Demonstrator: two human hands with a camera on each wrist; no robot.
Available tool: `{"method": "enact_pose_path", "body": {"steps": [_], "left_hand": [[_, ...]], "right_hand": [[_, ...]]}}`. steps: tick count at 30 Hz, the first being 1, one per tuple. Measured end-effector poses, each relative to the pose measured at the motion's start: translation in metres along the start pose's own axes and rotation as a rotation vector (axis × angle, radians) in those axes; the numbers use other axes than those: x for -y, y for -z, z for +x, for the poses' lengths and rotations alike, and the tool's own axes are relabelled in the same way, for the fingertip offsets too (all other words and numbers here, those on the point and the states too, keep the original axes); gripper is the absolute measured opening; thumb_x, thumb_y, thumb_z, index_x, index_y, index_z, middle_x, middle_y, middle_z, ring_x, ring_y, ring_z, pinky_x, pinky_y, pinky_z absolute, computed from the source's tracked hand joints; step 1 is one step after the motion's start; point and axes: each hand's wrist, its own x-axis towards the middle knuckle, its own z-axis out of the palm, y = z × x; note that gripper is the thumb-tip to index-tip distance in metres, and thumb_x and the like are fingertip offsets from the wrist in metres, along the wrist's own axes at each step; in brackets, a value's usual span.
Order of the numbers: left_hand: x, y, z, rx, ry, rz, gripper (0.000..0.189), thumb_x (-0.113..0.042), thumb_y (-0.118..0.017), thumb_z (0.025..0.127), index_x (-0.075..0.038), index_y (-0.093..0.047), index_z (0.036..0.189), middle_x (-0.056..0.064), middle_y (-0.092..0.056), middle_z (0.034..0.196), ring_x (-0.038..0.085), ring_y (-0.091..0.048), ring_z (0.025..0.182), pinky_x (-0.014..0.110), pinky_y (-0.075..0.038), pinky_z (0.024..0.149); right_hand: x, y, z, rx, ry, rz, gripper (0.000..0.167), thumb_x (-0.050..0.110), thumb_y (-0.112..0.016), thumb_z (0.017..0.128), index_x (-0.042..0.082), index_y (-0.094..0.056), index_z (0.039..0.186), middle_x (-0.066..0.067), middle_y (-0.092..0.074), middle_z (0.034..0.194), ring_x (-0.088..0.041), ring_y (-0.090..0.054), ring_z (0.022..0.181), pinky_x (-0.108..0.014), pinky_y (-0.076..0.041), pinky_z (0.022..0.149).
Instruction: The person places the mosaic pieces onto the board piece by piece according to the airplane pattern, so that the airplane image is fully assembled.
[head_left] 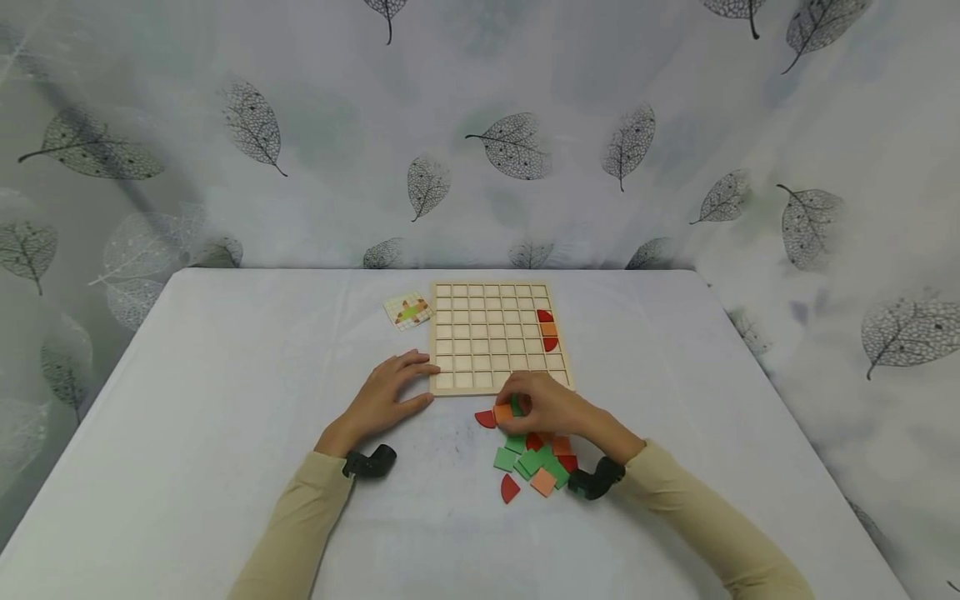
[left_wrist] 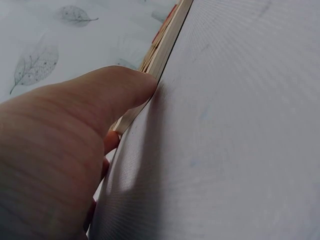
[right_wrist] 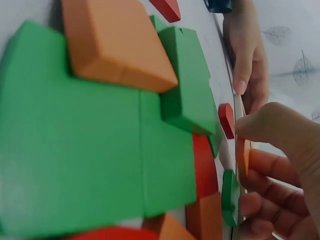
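A wooden grid board lies flat on the table, with an orange square tile between two red quarter-round tiles in its right columns. My left hand rests at the board's near left corner, fingers extended over the left rim. In the left wrist view the thumb touches the board's edge. Just before the near edge, my right hand pinches an orange square tile between thumb and fingers. Below it lies a pile of green tiles, mixed with orange and red ones, partly hidden by the hand.
A small pattern card lies by the board's far left side. One red quarter-round tile sits at the pile's near edge; another red tile is left of the right hand. A white cloth covers the table.
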Motion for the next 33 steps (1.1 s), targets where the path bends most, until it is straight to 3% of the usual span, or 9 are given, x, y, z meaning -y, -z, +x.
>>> {"method": "enact_pose_path", "body": {"steps": [5,20,33], "left_hand": [[-0.001,0.001,0.000,-0.003,0.008,-0.004,0.041,-0.024,-0.071,0.090,-0.015,-0.062,0.129,0.010,-0.050,0.142,0.030,-0.035,0.141,0.054,-0.022,0.116],[0.000,0.001,0.000,0.003,0.007,-0.005,0.041,-0.025,-0.070,0.091,-0.015,-0.062,0.130,0.011,-0.050,0.143,0.031,-0.034,0.141,0.055,-0.022,0.115],[0.002,-0.001,-0.001,0.016,0.015,0.005,0.042,-0.027,-0.070,0.091,-0.016,-0.061,0.131,0.009,-0.049,0.145,0.031,-0.033,0.142,0.056,-0.022,0.115]], "right_hand": [[-0.004,0.003,0.000,-0.052,0.015,0.076,0.022,0.019,-0.077,0.082,0.008,-0.070,0.100,0.002,-0.062,0.089,-0.011,-0.052,0.073,-0.021,-0.048,0.063],[-0.026,0.011,0.000,-0.181,0.005,0.168,0.023,0.012,-0.080,0.079,0.004,-0.070,0.099,-0.002,-0.061,0.076,-0.012,-0.052,0.063,-0.019,-0.045,0.055],[-0.045,0.023,-0.007,-0.277,-0.071,0.128,0.026,0.012,-0.082,0.078,0.001,-0.069,0.099,-0.004,-0.063,0.079,-0.015,-0.054,0.066,-0.023,-0.047,0.058]]}}
